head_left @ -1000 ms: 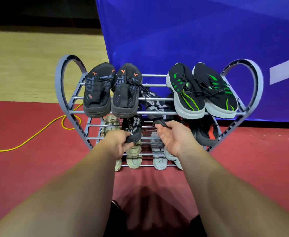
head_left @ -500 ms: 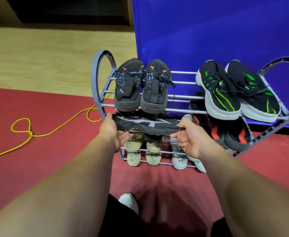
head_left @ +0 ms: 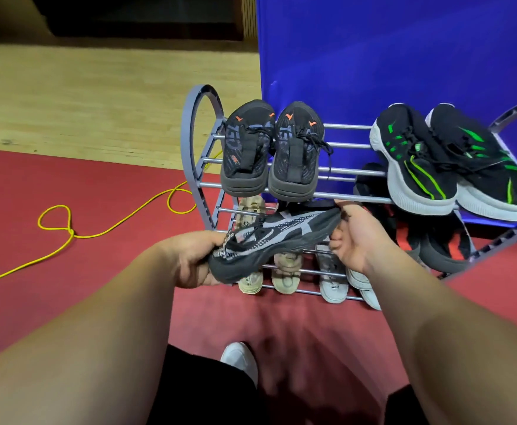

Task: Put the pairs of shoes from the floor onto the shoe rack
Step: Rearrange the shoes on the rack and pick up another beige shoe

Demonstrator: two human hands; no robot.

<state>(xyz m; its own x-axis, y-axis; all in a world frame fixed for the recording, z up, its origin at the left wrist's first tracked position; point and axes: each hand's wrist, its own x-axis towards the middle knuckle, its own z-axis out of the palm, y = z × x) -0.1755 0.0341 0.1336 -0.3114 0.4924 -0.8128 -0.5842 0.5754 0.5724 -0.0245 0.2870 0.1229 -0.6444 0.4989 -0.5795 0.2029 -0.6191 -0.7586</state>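
A grey metal shoe rack point(head_left: 200, 167) with heart-shaped ends stands against a blue wall. I hold a black and grey knit sneaker point(head_left: 277, 239) sideways in front of the middle shelf. My left hand point(head_left: 194, 259) grips its lower left end and my right hand point(head_left: 356, 240) grips its upper right end. The top shelf carries a black pair with orange marks point(head_left: 271, 151) and a black pair with green stripes point(head_left: 450, 161). Beige shoes point(head_left: 286, 271) and grey shoes point(head_left: 332, 285) sit on the bottom shelf, black and red ones point(head_left: 444, 243) on the middle right.
A yellow cable point(head_left: 67, 228) loops over the red floor to the left of the rack. Wooden flooring lies behind it. My own white shoe point(head_left: 241, 358) shows at the bottom, between my arms.
My hands pulled the black and grey sneaker out from the middle shelf and turned it sideways. It now tilts, left end lower. The view shifted left, so the rack sits further right.
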